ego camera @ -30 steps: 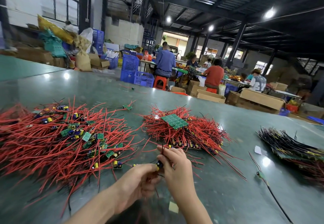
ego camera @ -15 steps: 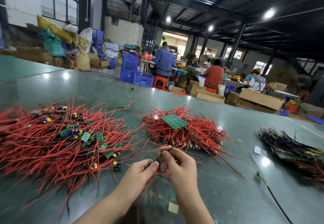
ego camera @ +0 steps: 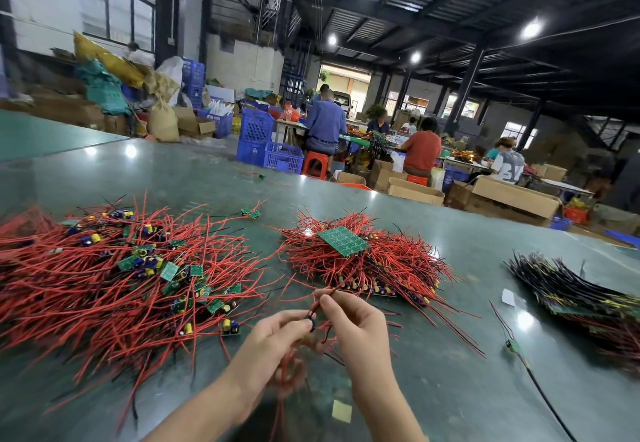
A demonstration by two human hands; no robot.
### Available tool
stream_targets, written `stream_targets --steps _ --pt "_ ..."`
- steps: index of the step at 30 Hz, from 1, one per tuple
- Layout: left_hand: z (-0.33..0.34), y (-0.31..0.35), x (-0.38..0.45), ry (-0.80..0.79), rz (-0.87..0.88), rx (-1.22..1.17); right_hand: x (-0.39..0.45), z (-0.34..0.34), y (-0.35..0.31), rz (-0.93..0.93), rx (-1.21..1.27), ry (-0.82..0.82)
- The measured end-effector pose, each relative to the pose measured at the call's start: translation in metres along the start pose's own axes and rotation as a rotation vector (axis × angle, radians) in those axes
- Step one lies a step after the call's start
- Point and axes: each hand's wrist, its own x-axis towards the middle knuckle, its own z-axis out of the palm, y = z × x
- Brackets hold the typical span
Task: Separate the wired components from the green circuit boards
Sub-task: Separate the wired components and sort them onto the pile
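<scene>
Two hands meet at the lower centre of the frame around one small wired component (ego camera: 310, 323). The left hand (ego camera: 273, 348) pinches its dark body with curled fingers; the right hand (ego camera: 356, 329) pinches its red wire between thumb and forefinger. Loose components (ego camera: 114, 279) lie at left, a green board panel (ego camera: 343, 240) on the centre pile.

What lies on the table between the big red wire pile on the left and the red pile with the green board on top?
In the head view, mostly bare table separates the left pile from the board-topped pile; only a few stray red wire ends reach into it.
</scene>
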Motion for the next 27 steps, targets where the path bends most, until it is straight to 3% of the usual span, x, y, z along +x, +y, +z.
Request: stream_targets --steps 4,8,15,22,27 --pt "-0.001 0.002 -0.001 0.044 0.077 0.075 0.0 0.005 0.003 -0.131 -0.155 0.056" --pt "-0.003 0.004 0.0 0.075 0.089 0.16 0.003 0.001 0.004 -0.119 -0.003 0.103" --pt "-0.008 0.003 0.004 0.112 0.254 0.276 0.002 -0.001 0.004 -0.172 -0.031 0.108" --pt "-0.023 0.002 0.006 0.387 0.576 0.78 0.003 -0.002 0.001 -0.207 -0.029 0.176" --pt "-0.025 0.006 0.003 0.489 0.669 1.03 0.004 -0.005 0.003 -0.166 0.009 0.156"
